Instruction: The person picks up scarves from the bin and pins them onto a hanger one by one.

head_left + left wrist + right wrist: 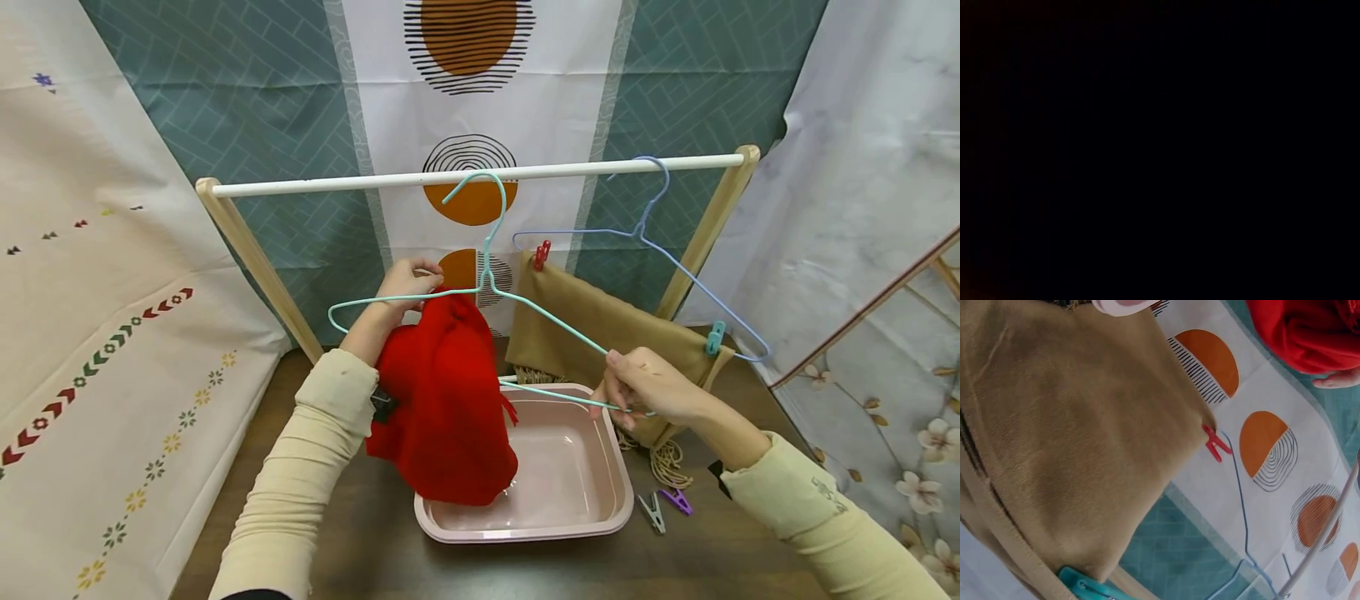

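Note:
A mint-green hanger point(551, 315) is held up in front of the rail. My right hand point(648, 387) grips its right corner, fingers and thumb around the wire. My left hand point(405, 283), behind the hanger's upper left arm, holds the top of a bunched red fringed scarf point(457, 408). The scarf's top passes behind that arm, and the rest droops in front of the lower bar and over the basin. In the right wrist view the red scarf point(1310, 337) shows at the top right, beside my left fingers point(1341, 379). The left wrist view is black.
A white rail point(322, 185) on wooden legs spans the back. From it hangs a blue hanger point(697, 283) with a tan fringed cloth point(592, 317) clipped by a red peg point(541, 255) and a teal peg point(715, 337). Below are a pink basin point(618, 467), a grey peg point(652, 512) and a purple peg point(677, 501).

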`<control>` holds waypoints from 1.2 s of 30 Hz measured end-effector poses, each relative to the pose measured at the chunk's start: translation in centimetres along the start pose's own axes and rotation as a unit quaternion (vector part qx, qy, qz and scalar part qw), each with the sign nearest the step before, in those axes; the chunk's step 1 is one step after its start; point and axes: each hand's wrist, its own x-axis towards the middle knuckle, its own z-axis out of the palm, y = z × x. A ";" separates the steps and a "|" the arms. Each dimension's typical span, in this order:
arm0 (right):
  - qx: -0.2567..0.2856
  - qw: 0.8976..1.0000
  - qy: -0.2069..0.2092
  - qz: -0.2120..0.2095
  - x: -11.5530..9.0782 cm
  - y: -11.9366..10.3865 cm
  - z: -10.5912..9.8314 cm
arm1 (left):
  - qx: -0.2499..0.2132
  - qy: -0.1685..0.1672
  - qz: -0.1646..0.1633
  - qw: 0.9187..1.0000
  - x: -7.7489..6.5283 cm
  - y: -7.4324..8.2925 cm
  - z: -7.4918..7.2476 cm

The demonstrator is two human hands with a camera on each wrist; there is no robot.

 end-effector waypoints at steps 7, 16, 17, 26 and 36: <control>0.012 1.000 0.001 -0.008 -0.4 0.0 -0.2 | 0.075 -0.056 0.082 0.992 -1.7 -0.9 -1.0; 0.007 1.000 0.006 -0.021 -0.4 -0.1 0.0 | 0.144 -0.041 0.232 0.961 -5.5 -2.3 -2.1; 0.006 1.000 0.007 -0.021 -0.4 -0.1 0.0 | 0.161 -0.035 0.240 0.957 -6.0 -2.4 -2.2; 0.002 1.000 0.017 -0.026 -0.3 -0.3 0.2 | 0.263 0.019 0.306 0.915 -10.3 -3.0 -2.5; -0.030 0.998 0.045 -0.028 -0.5 -0.2 -0.1 | 0.196 0.161 0.417 0.873 -12.1 -5.6 -2.5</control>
